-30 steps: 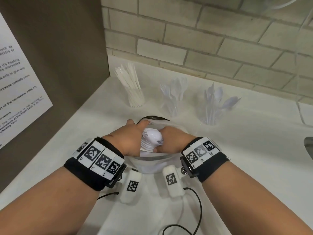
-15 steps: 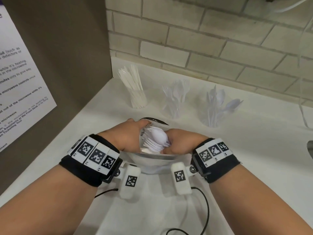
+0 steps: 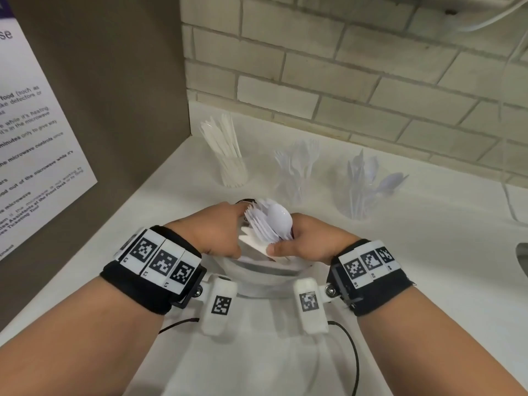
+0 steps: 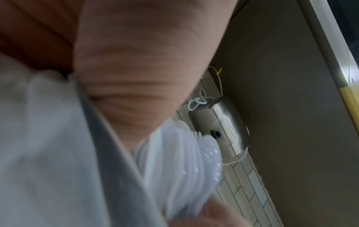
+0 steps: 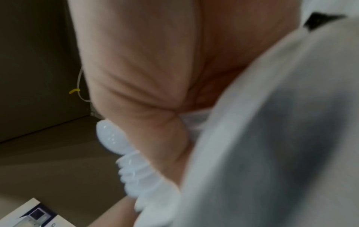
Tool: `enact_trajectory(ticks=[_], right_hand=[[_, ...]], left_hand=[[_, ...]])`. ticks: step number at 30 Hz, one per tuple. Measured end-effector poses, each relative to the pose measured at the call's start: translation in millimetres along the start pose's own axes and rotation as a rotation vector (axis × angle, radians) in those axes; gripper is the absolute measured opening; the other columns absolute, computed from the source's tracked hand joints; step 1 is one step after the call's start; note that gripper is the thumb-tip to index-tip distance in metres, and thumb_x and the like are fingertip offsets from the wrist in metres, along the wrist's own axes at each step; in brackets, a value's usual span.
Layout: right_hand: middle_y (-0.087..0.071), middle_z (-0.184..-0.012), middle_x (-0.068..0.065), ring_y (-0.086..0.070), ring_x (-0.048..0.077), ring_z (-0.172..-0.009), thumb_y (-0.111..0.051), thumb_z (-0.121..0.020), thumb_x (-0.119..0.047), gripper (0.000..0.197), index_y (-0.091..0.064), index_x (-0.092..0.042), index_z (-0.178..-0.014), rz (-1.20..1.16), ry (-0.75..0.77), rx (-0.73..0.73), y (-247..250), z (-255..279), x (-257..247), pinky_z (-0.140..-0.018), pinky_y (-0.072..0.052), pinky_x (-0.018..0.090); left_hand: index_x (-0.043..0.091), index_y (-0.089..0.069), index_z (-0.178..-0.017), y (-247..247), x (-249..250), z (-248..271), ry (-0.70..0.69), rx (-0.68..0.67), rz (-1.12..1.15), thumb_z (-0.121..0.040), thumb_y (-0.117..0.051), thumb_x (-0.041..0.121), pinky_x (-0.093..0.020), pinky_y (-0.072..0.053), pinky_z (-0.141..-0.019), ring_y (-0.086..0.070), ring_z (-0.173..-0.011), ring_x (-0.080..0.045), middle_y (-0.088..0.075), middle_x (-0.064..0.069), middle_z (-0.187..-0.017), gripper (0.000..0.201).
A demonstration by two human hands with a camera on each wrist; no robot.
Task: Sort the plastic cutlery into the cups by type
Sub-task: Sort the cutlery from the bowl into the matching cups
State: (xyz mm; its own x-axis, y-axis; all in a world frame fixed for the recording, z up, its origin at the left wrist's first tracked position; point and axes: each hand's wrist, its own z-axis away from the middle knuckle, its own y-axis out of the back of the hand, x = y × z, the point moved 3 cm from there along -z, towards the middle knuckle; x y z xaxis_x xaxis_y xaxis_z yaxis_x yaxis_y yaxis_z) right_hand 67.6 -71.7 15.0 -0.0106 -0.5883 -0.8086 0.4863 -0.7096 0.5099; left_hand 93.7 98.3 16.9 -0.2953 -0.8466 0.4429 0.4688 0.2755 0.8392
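A stacked bunch of white plastic spoons (image 3: 271,222) stands up out of a metal bowl (image 3: 265,274) at the counter's middle. My right hand (image 3: 297,247) grips the bunch by the handles. My left hand (image 3: 217,232) is curled against the bunch's left side, its fingertips hidden behind the spoons. The spoon bowls (image 4: 186,165) show blurred in the left wrist view, and again as spoon bowls (image 5: 124,147) in the right wrist view. Behind stand three clear cups: knives (image 3: 228,155), forks (image 3: 297,170), spoons (image 3: 365,184).
A brown side panel with a printed notice (image 3: 37,144) walls the left. A brick wall (image 3: 343,81) runs behind the cups. A black cable (image 3: 354,358) lies on the white counter near me. A sink edge (image 3: 523,258) shows at far right.
Both hands have lifted the bunch of spoons higher out of the bowl, and it now tilts toward the back. The cups have not moved.
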Motion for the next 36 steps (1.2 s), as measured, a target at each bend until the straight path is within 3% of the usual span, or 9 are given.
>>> enact_trajectory(ticks=[5, 9, 12, 15, 18, 22, 28, 32, 36], right_hand=[[-0.072, -0.091, 0.016, -0.069, 0.025, -0.078, -0.061, -0.091, -0.004, 0.014, -0.065, -0.007, -0.104, -0.321, 0.058, 0.222, 10, 2, -11, -0.079, -0.058, 0.038], [-0.07, -0.082, 0.015, -0.066, 0.025, -0.069, -0.056, -0.092, 0.0, 0.013, -0.062, -0.006, -0.101, -0.5, 0.103, 0.331, 18, 1, -18, -0.071, -0.056, 0.04], [-0.067, -0.075, 0.012, -0.065, 0.027, -0.064, -0.055, -0.092, 0.0, 0.01, -0.06, -0.003, -0.099, -0.645, 0.141, 0.456, 33, 2, -32, -0.072, -0.057, 0.045], [-0.066, -0.076, 0.01, -0.064, 0.026, -0.062, -0.053, -0.093, -0.002, 0.007, -0.059, -0.001, -0.097, -0.727, 0.211, 0.533, 50, 2, -56, -0.07, -0.057, 0.045], [-0.066, -0.077, 0.007, -0.064, 0.023, -0.065, -0.053, -0.094, -0.005, 0.009, -0.061, -0.003, -0.09, -0.814, 0.29, 0.555, 58, 0, -75, -0.074, -0.056, 0.046], [-0.066, -0.077, 0.006, -0.067, 0.021, -0.069, -0.06, -0.091, -0.005, 0.005, -0.062, -0.004, -0.096, -0.81, 0.348, 0.601, 55, -6, -86, -0.074, -0.057, 0.045], [-0.071, -0.081, 0.013, -0.069, 0.029, -0.083, -0.074, -0.066, -0.001, 0.016, -0.072, -0.001, -0.082, -0.674, 0.308, 0.661, 31, -12, -75, -0.082, -0.057, 0.043], [-0.068, -0.075, 0.013, -0.067, 0.028, -0.077, -0.071, -0.067, 0.005, 0.012, -0.07, 0.0, -0.078, -0.714, 0.3, 0.659, 27, -11, -76, -0.075, -0.057, 0.041], [-0.065, -0.07, 0.009, -0.066, 0.025, -0.07, -0.067, -0.078, 0.007, 0.015, -0.067, -0.008, -0.077, -0.751, 0.285, 0.595, 25, -9, -81, -0.069, -0.056, 0.04]], left_hand=[[0.025, -0.036, -0.135, -11, 3, 0, 0.047, -0.039, -0.055, -0.067, -0.071, 0.017, -0.035, -0.058, -0.071, -0.061, -0.082, -0.022, -0.051, -0.004, -0.105, 0.077], [0.046, -0.034, -0.14, -1, 1, 9, 0.087, -0.087, -0.07, -0.076, -0.071, 0.04, -0.032, -0.046, -0.099, -0.05, -0.121, -0.024, -0.024, -0.005, -0.145, 0.074], [0.039, -0.056, -0.112, 21, 19, 15, -0.116, 0.255, 0.158, -0.089, -0.059, 0.038, -0.021, -0.035, -0.098, -0.041, -0.13, -0.014, -0.033, 0.001, -0.142, 0.023], [0.025, -0.058, -0.11, 31, 32, 11, -0.153, 0.504, 0.84, -0.098, -0.047, 0.032, -0.031, -0.044, -0.1, -0.057, -0.114, -0.014, -0.059, 0.002, -0.117, 0.017], [0.003, -0.057, -0.122, 17, 42, -2, 0.0, 0.148, 1.476, -0.099, -0.041, 0.041, -0.045, -0.043, -0.106, -0.061, -0.111, -0.032, -0.065, -0.016, -0.114, 0.047], [-0.005, -0.056, -0.12, 9, 50, -6, 0.142, -0.289, 1.809, -0.098, -0.035, 0.05, -0.051, -0.044, -0.102, -0.057, -0.11, -0.045, -0.057, -0.029, -0.118, 0.063], [-0.008, -0.061, -0.116, 24, 59, -4, 0.023, -0.127, 2.04, -0.098, -0.031, 0.005, -0.051, -0.054, -0.084, -0.07, -0.091, -0.032, -0.067, -0.026, -0.112, 0.037], [-0.006, -0.058, -0.12, 21, 53, -4, 0.133, -0.032, 2.029, -0.103, -0.03, 0.014, -0.052, -0.057, -0.078, -0.071, -0.085, -0.033, -0.069, -0.025, -0.108, 0.038], [0.003, -0.06, -0.122, 24, 50, 0, 0.121, -0.057, 1.931, -0.103, -0.029, 0.037, -0.045, -0.043, -0.104, -0.058, -0.113, -0.032, -0.066, -0.018, -0.118, 0.049]])
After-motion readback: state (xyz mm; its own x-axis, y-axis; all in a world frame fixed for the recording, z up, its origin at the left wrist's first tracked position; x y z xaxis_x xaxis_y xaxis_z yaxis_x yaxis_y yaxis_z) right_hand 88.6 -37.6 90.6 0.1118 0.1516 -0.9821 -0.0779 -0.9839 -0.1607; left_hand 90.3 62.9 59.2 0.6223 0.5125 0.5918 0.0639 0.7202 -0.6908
